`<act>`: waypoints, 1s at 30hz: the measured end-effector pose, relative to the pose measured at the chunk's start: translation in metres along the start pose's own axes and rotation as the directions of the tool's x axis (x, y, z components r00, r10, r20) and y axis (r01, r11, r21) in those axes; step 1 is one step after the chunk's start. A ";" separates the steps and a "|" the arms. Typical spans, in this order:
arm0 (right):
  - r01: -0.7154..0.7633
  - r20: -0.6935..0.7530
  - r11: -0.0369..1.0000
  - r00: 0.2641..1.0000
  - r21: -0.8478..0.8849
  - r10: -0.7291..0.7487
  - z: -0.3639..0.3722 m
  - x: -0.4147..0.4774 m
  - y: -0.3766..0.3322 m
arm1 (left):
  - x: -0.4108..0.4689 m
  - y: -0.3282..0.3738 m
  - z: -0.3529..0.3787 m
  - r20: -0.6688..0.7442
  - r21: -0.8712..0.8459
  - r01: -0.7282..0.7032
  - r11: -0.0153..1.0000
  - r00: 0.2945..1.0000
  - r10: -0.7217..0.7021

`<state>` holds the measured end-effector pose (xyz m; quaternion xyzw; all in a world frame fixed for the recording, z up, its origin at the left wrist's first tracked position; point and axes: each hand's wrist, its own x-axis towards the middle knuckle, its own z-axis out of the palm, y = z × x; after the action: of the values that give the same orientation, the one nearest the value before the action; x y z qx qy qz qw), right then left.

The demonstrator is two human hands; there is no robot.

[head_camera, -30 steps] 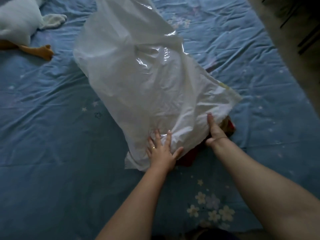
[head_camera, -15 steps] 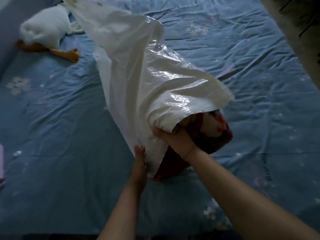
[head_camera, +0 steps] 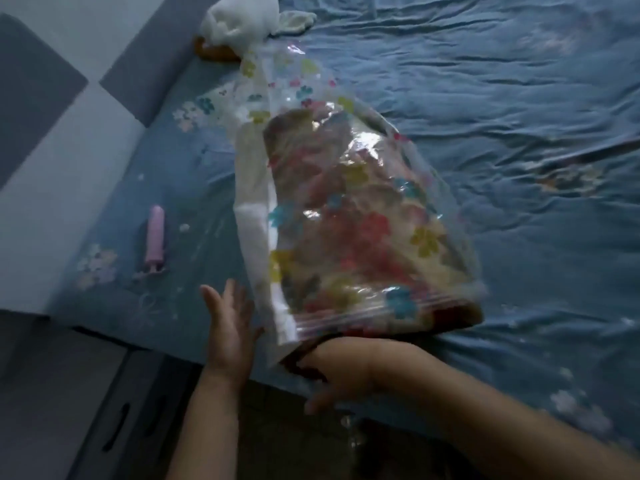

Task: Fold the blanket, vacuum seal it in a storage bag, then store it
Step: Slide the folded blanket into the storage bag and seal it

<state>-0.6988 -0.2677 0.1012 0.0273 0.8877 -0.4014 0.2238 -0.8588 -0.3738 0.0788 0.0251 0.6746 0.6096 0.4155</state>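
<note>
A clear storage bag (head_camera: 298, 98) printed with coloured flowers lies on the blue bed sheet (head_camera: 502, 98), its open mouth toward me. The folded red and cream blanket (head_camera: 346, 216) shows through the plastic and fills the bag's near half. My right hand (head_camera: 339, 375) is under the bag's mouth at the bed's near edge, fingers curled on the dark blanket edge. My left hand (head_camera: 227, 323) is held flat with fingers spread, just left of the bag's white side, touching or nearly touching it.
A pink hand pump (head_camera: 154, 237) lies on the sheet left of the bag. A white plush toy (head_camera: 242, 19) sits at the far end. A grey and white padded headboard (head_camera: 52, 133) borders the left. Dark drawers (head_camera: 86, 410) stand below the bed edge.
The bag has been turned over, its clear printed side now up with the blanket deeper inside. My left hand let go of the bag's edge and opened. The view swung left.
</note>
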 end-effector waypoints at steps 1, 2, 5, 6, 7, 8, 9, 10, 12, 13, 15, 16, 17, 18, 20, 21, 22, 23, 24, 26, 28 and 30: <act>0.051 -0.021 0.995 0.999 0.088 -0.049 -0.010 0.005 -0.012 | -0.002 -0.002 -0.009 0.012 -0.022 -0.001 1.000 1.000 0.002; 0.146 -0.302 0.966 0.950 0.214 -0.076 -0.016 0.000 -0.015 | -0.003 -0.005 -0.015 0.073 -0.030 0.026 0.999 0.997 -0.023; -0.153 -0.779 0.988 0.620 -0.004 0.093 0.004 0.019 0.030 | 0.012 -0.030 -0.031 -0.010 0.342 0.069 0.937 0.997 -0.070; -0.349 -0.687 0.932 0.700 -0.094 0.193 0.015 0.033 0.044 | 0.018 -0.038 -0.035 -0.048 0.512 0.067 0.856 0.998 -0.049; -0.443 -0.533 0.882 0.790 -0.157 0.302 0.026 0.046 0.053 | 0.023 -0.046 -0.038 -0.098 0.645 0.081 0.760 0.995 -0.024; -0.493 -0.385 0.844 0.835 -0.210 0.392 0.039 0.058 0.065 | 0.026 -0.051 -0.040 -0.134 0.734 0.107 0.671 0.991 -0.012; -0.494 -0.331 0.831 0.852 -0.257 0.405 0.054 0.069 0.074 | 0.026 -0.056 -0.044 -0.165 0.808 0.122 0.577 0.986 0.023; -0.485 -0.284 0.830 0.866 -0.275 0.412 0.064 0.078 0.077 | 0.027 -0.064 -0.048 -0.178 0.874 0.124 0.471 0.981 0.072; -0.515 -0.283 0.816 0.850 -0.263 0.445 0.078 0.087 0.077 | 0.022 -0.079 -0.053 -0.102 0.978 0.063 0.200 0.977 0.190; -0.518 -0.303 0.819 0.844 -0.246 0.443 0.081 0.088 0.078 | 0.019 -0.087 -0.054 -0.028 0.996 0.008 0.091 0.973 0.228; -0.502 -0.431 0.847 0.812 -0.174 0.393 0.078 0.081 0.078 | 0.014 -0.101 -0.059 0.048 0.999 -0.042 -0.024 0.955 0.293; -0.490 -0.528 0.864 0.767 -0.114 0.365 0.075 0.073 0.079 | 0.012 -0.106 -0.063 0.018 1.000 -0.017 -0.006 0.944 0.331; -0.485 -0.647 0.874 0.679 -0.039 0.348 0.074 0.062 0.085 | 0.012 -0.109 -0.067 -0.045 0.998 0.024 0.062 0.932 0.360; -0.499 -0.769 0.866 0.542 0.029 0.339 0.074 0.049 0.096 | 0.012 -0.110 -0.072 -0.136 0.982 0.078 0.171 0.922 0.363; -0.560 -0.852 0.787 0.254 0.257 0.459 0.067 0.021 0.123 | 0.015 -0.105 -0.078 -0.326 0.888 0.189 0.419 0.902 0.283; -0.561 -0.781 0.708 0.163 0.428 0.602 0.062 0.008 0.132 | 0.021 -0.103 -0.081 -0.401 0.798 0.239 0.554 0.896 0.191; -0.527 -0.655 0.613 0.134 0.588 0.744 0.061 0.001 0.145 | 0.028 -0.101 -0.084 -0.444 0.681 0.280 0.677 0.893 0.077; -0.470 -0.527 0.536 0.165 0.701 0.834 0.061 -0.002 0.157 | 0.036 -0.100 -0.086 -0.446 0.564 0.312 0.764 0.894 -0.037; -0.396 -0.415 0.474 0.228 0.787 0.881 0.060 -0.002 0.169 | 0.046 -0.100 -0.088 -0.424 0.481 0.336 0.810 0.898 -0.121; -0.267 -0.278 0.380 0.350 0.886 0.895 0.059 0.002 0.189 | 0.061 -0.103 -0.088 -0.360 0.404 0.360 0.841 0.908 -0.215; -0.243 -0.185 0.313 0.438 0.918 0.880 0.055 0.006 0.203 | 0.070 -0.105 -0.088 -0.288 0.364 0.338 0.868 0.927 -0.240; -0.280 -0.154 0.322 0.490 0.904 0.858 0.049 0.007 0.211 | 0.077 -0.107 -0.087 -0.219 0.344 0.280 0.896 0.952 -0.213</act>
<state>-0.6387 -0.1613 -0.0775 0.5905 0.5470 -0.5932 0.0155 -0.9097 -0.4297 -0.0602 -0.0366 0.8091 0.4132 0.4162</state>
